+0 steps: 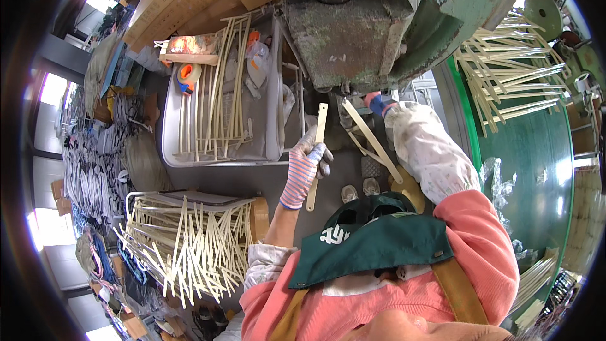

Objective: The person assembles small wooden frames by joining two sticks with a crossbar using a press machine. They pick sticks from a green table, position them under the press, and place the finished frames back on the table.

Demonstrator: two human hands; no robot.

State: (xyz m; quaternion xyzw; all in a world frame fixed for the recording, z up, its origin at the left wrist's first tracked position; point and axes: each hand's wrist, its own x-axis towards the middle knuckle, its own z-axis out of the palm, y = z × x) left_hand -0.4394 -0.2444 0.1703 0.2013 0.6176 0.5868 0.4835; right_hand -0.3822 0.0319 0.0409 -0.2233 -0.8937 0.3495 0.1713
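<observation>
My left hand, in a striped glove with grey fingers, is closed around a flat cream strip. The strip stands nearly lengthwise to me, with a small hole near each end. My right hand, gloved in blue and pink below a white sleeve cover, reaches under the head of a worn green press. Its fingers are mostly hidden there, so their grip does not show. Another cream strip slants down from beneath the press, left of my right forearm. Whether the right hand touches it is unclear.
Left of the press, a grey tray holds strips, a tape roll and plastic bags. Nearer, a wire-framed rack is heaped with strips. On the right, a green table carries a pile of strips and clear plastic scraps.
</observation>
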